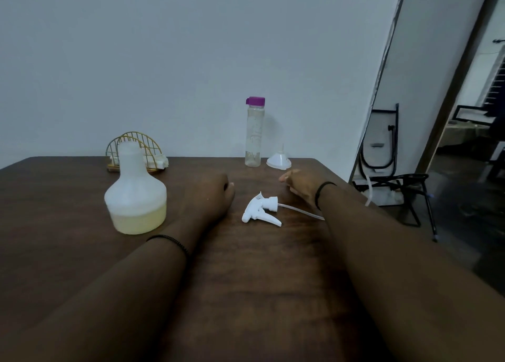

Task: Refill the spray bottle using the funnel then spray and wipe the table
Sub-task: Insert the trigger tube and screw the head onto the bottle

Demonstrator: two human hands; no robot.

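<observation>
Unscrewed white trigger sprayer [261, 208] lying beside uncapped translucent plastic spray bottle [135, 195], white funnel [279, 162] untouched, refill, spraying, wiping pending; left hand [211, 195] and right hand [302, 184] loosely curled, empty.

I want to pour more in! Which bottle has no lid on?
The short, round white spray bottle on the left, holding yellowish liquid, is open. The tall clear bottle keeps its purple cap.
</observation>
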